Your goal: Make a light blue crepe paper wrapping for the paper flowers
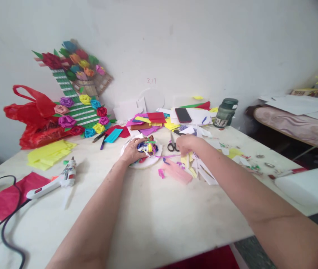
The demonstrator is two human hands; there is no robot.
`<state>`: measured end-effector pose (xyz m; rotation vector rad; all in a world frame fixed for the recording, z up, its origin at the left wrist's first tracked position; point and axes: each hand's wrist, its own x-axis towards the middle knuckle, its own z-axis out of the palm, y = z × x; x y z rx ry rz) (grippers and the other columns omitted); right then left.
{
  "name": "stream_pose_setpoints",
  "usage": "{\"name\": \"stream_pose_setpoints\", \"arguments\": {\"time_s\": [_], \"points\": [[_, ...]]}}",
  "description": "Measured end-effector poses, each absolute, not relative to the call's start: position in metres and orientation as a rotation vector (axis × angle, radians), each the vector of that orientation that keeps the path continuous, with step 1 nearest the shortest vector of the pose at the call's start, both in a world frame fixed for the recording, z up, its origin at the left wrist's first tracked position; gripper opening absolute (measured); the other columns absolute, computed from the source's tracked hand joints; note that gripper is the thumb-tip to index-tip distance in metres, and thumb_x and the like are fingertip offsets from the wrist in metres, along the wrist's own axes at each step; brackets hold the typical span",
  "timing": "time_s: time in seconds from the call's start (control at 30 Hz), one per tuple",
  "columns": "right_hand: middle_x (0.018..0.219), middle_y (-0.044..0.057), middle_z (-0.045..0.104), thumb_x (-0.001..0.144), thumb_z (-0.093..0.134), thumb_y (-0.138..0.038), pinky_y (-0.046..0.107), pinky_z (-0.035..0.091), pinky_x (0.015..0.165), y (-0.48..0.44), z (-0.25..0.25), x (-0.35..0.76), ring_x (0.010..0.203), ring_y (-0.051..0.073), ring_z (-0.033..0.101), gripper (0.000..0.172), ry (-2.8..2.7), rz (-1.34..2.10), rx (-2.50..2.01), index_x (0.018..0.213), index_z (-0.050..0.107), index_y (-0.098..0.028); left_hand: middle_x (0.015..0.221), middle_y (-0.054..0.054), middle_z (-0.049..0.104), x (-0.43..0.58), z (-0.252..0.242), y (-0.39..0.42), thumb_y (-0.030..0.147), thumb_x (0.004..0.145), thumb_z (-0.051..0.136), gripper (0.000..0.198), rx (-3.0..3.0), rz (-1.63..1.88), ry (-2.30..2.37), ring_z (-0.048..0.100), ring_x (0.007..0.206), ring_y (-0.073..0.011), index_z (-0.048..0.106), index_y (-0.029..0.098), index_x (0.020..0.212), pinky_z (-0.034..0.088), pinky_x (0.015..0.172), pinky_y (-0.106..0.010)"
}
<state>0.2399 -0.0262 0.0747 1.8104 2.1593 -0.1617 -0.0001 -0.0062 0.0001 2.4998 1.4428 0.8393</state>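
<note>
Cupping the left hand around a heap of paper scraps, blue, yellow, green and purple, crumpled and curling, and closing the fingers on it, sitting on a white round plate just past the middle of the table. Laying the right hand knuckles-up on loose paper strips, white and pale yellow, just beside black-handled scissors; not telling pinching from mere resting there, with the fingertips hidden under the palm. Judging the gathering as partly done: holding a fair mound on the plate already, yet leaving the strips, a creased pink piece and small bits toward the right edge lying scattered. Looking further out: passing flat coloured sheets stacked near the wall, a dark phone, a dark green jar, a glue gun trailing a black cord, folded yellow sheets, a glossy red plastic bag, and a board of rolled paper roses leaning against the wall.
</note>
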Motion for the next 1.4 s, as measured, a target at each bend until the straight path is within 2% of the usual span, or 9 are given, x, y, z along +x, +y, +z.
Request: {"name": "stream_pose_setpoints", "arguments": {"time_s": [0.13,0.23,0.3,0.43,0.5,0.63,0.83,1.13,1.4], "points": [[0.079,0.012,0.067,0.054,0.067,-0.006,0.043,0.044,0.078,-0.027,0.076,0.236,0.087,0.029,0.062,0.011,2.139,-0.049,1.8,0.061,0.064,-0.014,0.115,-0.005,0.05,0.0,0.0,-0.007,0.041,0.06,0.067,0.061,2.495,0.836,1.447,0.048,0.109,-0.0248,0.051,0.026,0.117,0.038,0.094,-0.037],[0.072,0.011,0.067,0.057,0.064,-0.005,0.041,0.046,0.074,-0.023,0.084,0.238,0.081,0.029,0.063,0.009,2.294,-0.061,1.878,0.057,0.062,-0.014,0.115,-0.004,0.049,0.0,0.0,-0.007,0.041,0.06,0.067,0.061,2.491,0.836,1.446,0.048,0.108,-0.0239,0.051,0.028,0.118,0.038,0.094,-0.037],[0.066,0.009,0.066,0.063,0.062,-0.007,0.038,0.047,0.07,-0.018,0.087,0.238,0.074,0.027,0.064,0.01,2.446,-0.217,1.965,0.055,0.06,-0.014,0.116,-0.004,0.049,-0.001,0.0,-0.007,0.04,0.06,0.067,0.061,2.487,0.84,1.447,0.049,0.108,-0.0237,0.051,0.028,0.118,0.038,0.094,-0.036],[0.058,0.005,0.064,0.075,0.055,-0.015,0.025,0.048,0.051,-0.007,0.086,0.222,0.05,0.014,0.06,0.015,2.827,-1.127,2.121,0.061,0.054,-0.014,0.114,-0.005,0.05,-0.001,-0.001,-0.006,0.042,0.06,0.067,0.06,2.507,0.865,1.419,0.048,0.108,-0.024,0.052,0.026,0.117,0.037,0.094,-0.036],[0.057,0.004,0.063,0.075,0.058,-0.016,0.022,0.047,0.047,-0.004,0.081,0.205,0.048,0.012,0.059,0.014,2.896,-1.634,2.046,0.062,0.053,-0.014,0.114,-0.005,0.051,-0.002,-0.002,-0.006,0.044,0.061,0.066,0.061,2.52,0.874,1.402,0.048,0.108,-0.0238,0.052,0.025,0.117,0.038,0.094,-0.036],[0.059,0.002,0.063,0.072,0.061,-0.016,0.021,0.048,0.054,0.002,0.059,0.17,0.053,0.009,0.059,0.01,2.901,-2.328,1.868,0.064,0.056,-0.014,0.114,-0.006,0.051,-0.002,-0.005,-0.004,0.047,0.061,0.066,0.062,2.525,0.89,1.416,0.049,0.107,-0.0239,0.052,0.024,0.117,0.038,0.093,-0.036],[0.065,0.0,0.064,0.064,0.067,-0.023,0.022,0.045,0.063,0.01,0.034,0.145,0.062,0.009,0.059,0.011,2.623,-3.003,1.749,0.065,0.059,-0.015,0.114,-0.007,0.051,-0.005,-0.009,0.001,0.046,0.057,0.069,0.065,2.526,0.903,1.406,0.049,0.107,-0.0238,0.052,0.023,0.115,0.038,0.094,-0.036],[0.058,-0.002,0.06,0.064,0.065,-0.016,0.024,0.046,0.065,0.005,0.062,0.125,0.058,0.009,0.057,0.009,2.531,-3.209,1.096,0.066,0.056,-0.015,0.11,-0.007,0.054,-0.001,-0.01,0.0,0.038,0.056,0.069,0.056,2.514,0.916,1.499,0.051,0.104,-0.0251,0.055,0.02,0.107,0.04,0.091,-0.038],[0.056,-0.004,0.059,0.065,0.066,-0.01,0.025,0.048,0.062,0.013,0.083,0.1,0.054,0.009,0.057,0.015,2.596,-3.014,0.948,0.075,0.056,-0.014,0.11,-0.008,0.054,0.0,-0.008,-0.003,0.035,0.054,0.071,0.056,2.475,0.9,1.539,0.05,0.106,-0.0263,0.055,0.019,0.107,0.04,0.092,-0.039]]}}
